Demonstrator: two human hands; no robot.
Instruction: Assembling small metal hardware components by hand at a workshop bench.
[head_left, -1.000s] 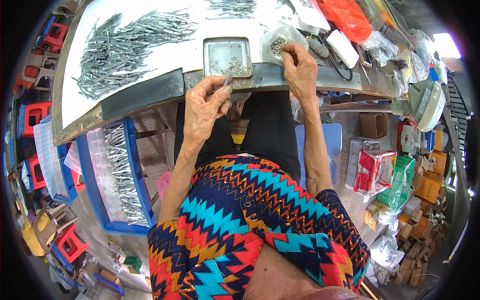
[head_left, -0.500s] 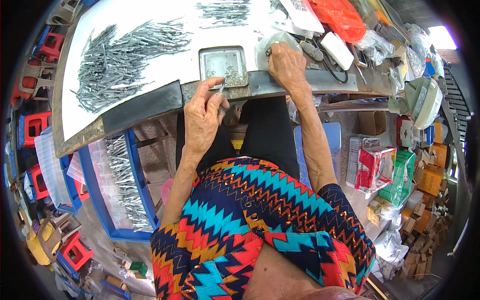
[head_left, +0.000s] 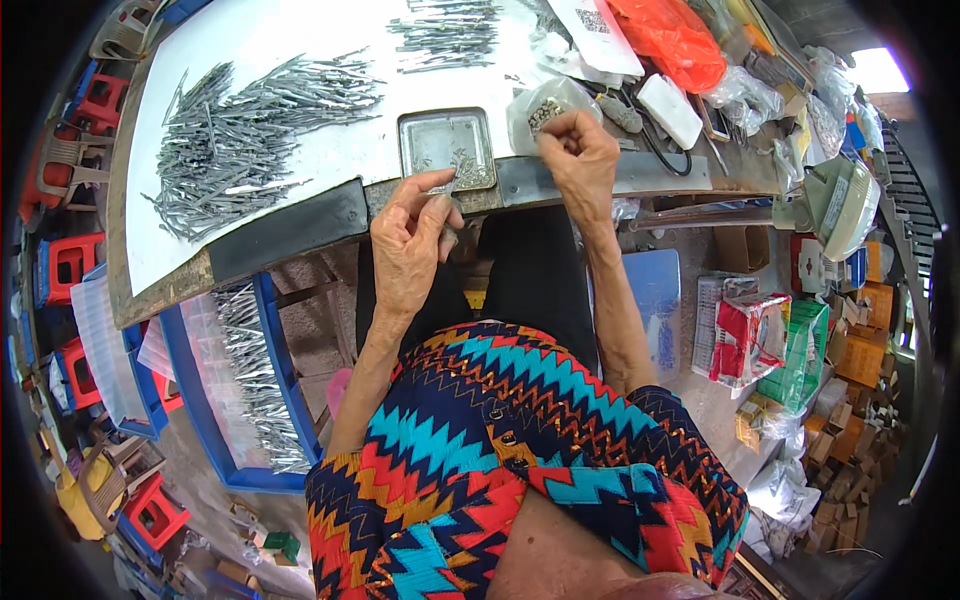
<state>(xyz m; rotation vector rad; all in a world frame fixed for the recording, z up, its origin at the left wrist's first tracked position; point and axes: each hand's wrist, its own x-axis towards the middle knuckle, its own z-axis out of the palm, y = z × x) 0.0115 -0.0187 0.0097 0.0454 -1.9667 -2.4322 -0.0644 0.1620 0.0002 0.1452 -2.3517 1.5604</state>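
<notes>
My left hand (head_left: 408, 240) is closed at the near edge of the worktable, its thumb and forefinger pinching a slim grey metal piece (head_left: 452, 184) whose tip points up. Just beyond lies a shallow square metal tray (head_left: 489, 130) with tiny parts scattered in it. To the right, my right hand (head_left: 582, 165) is closed in a pinch; whatever is between its fingertips is too small to name. Right behind those fingertips sits an open clear plastic bag (head_left: 524, 112) of small metal parts. A large heap of slim grey metal pieces (head_left: 235, 140) covers the white sheet at left.
Another row of metal pieces (head_left: 445, 35) lies farther back. An orange-red plastic bag (head_left: 668, 40), a white box (head_left: 670, 112) and a black cable crowd the table's right side. A blue crate (head_left: 180, 370) with metal pieces stands below at left; a lamp (head_left: 845, 205) juts out at right.
My right hand has come out of the plastic bag toward me, fingertips pinched, and the bag's small parts now show. My left hand keeps its hold on the metal piece, nearly unmoved.
</notes>
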